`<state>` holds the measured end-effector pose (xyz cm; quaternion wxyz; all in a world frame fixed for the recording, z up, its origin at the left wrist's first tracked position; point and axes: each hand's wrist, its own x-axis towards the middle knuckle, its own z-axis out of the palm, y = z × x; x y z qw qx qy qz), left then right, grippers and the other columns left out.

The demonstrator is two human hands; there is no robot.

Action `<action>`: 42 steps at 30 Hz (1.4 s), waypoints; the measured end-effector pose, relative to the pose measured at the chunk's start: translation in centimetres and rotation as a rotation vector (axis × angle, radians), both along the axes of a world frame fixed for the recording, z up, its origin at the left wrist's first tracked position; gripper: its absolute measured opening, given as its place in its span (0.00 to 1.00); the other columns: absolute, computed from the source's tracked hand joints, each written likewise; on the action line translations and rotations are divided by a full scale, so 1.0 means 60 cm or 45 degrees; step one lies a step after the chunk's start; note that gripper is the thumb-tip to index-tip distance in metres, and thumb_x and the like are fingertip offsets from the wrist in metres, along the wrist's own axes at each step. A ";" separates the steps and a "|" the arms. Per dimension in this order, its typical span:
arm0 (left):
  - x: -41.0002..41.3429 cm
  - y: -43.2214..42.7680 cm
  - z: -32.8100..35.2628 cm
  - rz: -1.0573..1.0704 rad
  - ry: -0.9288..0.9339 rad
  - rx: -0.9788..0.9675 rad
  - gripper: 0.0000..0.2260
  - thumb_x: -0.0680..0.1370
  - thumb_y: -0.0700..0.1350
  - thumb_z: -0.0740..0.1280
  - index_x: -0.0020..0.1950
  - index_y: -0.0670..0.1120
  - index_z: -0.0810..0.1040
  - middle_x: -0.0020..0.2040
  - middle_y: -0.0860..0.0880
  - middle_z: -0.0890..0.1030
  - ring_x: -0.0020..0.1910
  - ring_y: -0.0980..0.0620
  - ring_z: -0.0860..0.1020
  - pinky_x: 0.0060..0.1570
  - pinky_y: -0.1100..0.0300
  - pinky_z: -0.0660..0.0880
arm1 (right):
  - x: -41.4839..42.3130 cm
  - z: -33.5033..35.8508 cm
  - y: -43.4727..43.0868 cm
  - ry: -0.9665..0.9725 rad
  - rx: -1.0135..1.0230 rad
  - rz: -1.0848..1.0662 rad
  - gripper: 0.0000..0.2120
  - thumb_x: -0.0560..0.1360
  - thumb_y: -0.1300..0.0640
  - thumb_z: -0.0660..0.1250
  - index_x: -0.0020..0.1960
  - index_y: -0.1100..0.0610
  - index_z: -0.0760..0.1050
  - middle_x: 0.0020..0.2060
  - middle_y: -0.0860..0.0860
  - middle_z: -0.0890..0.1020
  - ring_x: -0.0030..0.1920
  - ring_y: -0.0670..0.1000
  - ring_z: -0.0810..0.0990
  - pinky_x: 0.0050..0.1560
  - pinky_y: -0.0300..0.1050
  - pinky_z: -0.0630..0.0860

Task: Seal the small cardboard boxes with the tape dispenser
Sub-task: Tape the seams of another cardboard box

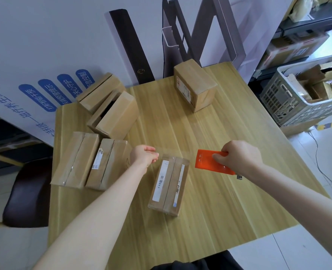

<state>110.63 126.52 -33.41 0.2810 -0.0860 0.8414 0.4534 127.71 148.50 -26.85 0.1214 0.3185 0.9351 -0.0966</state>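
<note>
On the table (210, 123), the right hand (239, 154) grips the orange tape dispenser (206, 160) beside a taped cardboard box (169, 186). The left hand (144, 154) curls at the box's far end; its hold is unclear.

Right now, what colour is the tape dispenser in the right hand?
Orange tape dispenser, gripped by the right hand; head view shows it best.

The right hand (239, 154) grips a flat orange plastic tape dispenser (210, 161) just right of a small brown cardboard box (169, 184), taped and labelled, lying on the pale wooden table (219, 201); the left hand (144, 153), fingers curled, hovers by that box's far left corner; five more brown cardboard boxes (107, 163) sit farther left and beyond.
</note>
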 end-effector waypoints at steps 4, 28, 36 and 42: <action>0.011 0.013 -0.024 -0.013 0.007 -0.083 0.07 0.71 0.35 0.73 0.39 0.46 0.80 0.39 0.47 0.84 0.33 0.52 0.82 0.41 0.59 0.81 | -0.011 -0.011 -0.008 -0.038 0.014 -0.004 0.19 0.73 0.42 0.64 0.30 0.54 0.71 0.22 0.47 0.75 0.22 0.47 0.75 0.23 0.35 0.59; 0.114 0.026 -0.061 -0.245 0.409 -0.414 0.20 0.83 0.54 0.50 0.42 0.46 0.74 0.37 0.52 0.77 0.39 0.48 0.75 0.33 0.57 0.66 | -0.045 -0.013 -0.054 0.004 0.000 -0.041 0.18 0.74 0.48 0.63 0.29 0.55 0.68 0.23 0.48 0.72 0.23 0.49 0.71 0.25 0.38 0.61; 0.128 0.033 -0.070 -0.240 0.632 -0.566 0.22 0.83 0.55 0.48 0.45 0.42 0.74 0.40 0.45 0.81 0.40 0.43 0.79 0.38 0.54 0.73 | -0.079 -0.001 -0.087 -0.048 0.129 0.126 0.17 0.76 0.53 0.60 0.29 0.54 0.65 0.25 0.48 0.69 0.25 0.48 0.65 0.25 0.39 0.57; 0.124 0.030 -0.072 -0.229 0.506 -0.582 0.23 0.82 0.57 0.46 0.47 0.44 0.73 0.42 0.47 0.81 0.41 0.44 0.79 0.38 0.54 0.73 | -0.062 -0.060 -0.125 -0.180 -0.017 0.178 0.14 0.77 0.56 0.59 0.32 0.54 0.69 0.28 0.49 0.75 0.33 0.55 0.78 0.28 0.40 0.65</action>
